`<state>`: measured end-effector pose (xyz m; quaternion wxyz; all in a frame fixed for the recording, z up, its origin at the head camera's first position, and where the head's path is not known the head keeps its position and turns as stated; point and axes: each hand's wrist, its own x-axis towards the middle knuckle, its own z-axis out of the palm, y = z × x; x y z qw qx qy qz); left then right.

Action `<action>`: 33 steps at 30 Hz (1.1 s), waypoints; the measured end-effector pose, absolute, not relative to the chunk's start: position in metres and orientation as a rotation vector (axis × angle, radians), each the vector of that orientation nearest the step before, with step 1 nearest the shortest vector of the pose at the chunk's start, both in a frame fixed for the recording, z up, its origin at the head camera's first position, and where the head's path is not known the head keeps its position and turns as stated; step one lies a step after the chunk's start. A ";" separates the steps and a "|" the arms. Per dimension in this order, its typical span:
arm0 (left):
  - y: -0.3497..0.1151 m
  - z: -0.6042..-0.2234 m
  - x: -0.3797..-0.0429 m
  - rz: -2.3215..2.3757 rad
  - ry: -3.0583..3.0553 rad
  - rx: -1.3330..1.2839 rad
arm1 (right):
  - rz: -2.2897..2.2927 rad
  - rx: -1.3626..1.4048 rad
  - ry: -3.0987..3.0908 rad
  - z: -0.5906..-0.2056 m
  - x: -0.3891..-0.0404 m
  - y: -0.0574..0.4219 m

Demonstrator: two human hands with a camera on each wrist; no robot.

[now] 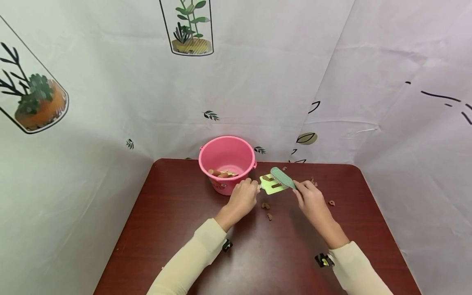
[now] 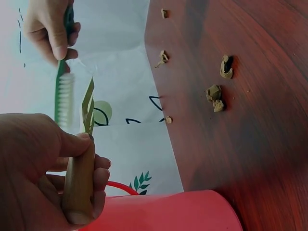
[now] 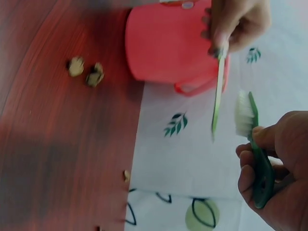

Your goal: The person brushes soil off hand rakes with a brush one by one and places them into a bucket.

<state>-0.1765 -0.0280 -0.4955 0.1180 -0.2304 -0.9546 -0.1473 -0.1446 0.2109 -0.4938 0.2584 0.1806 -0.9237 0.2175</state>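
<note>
My left hand (image 1: 243, 197) grips the wooden handle (image 2: 79, 185) of a small hand shovel (image 1: 269, 191), raised above the table beside the bucket. Brown pieces (image 1: 275, 185) lie on its yellow-green blade. In my right hand (image 1: 311, 201) is a green brush (image 1: 282, 177), held by its handle with the white bristles (image 3: 243, 115) facing the blade. Both wrist views show a small gap between bristles and blade. Left of the shovel stands a pink bucket (image 1: 223, 186), with brown pieces (image 1: 217, 173) inside; its deeper contents are partly hidden by the rim.
Crumpled brown bits (image 1: 266, 205) are scattered on the dark red wooden table (image 1: 166, 213), in front of the shovel, and more bits (image 1: 331, 203) lie to the right. A white patterned cloth (image 1: 258, 90) hangs right behind the table and along its sides.
</note>
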 end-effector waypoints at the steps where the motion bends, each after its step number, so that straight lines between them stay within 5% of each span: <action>1: -0.028 -0.496 -0.177 -0.430 -2.791 -0.676 | 0.589 0.494 -2.509 -0.493 -0.144 0.208; 33: -0.026 -0.491 -0.175 -0.398 -2.772 -0.704 | 0.444 0.530 -2.534 -0.500 -0.148 0.192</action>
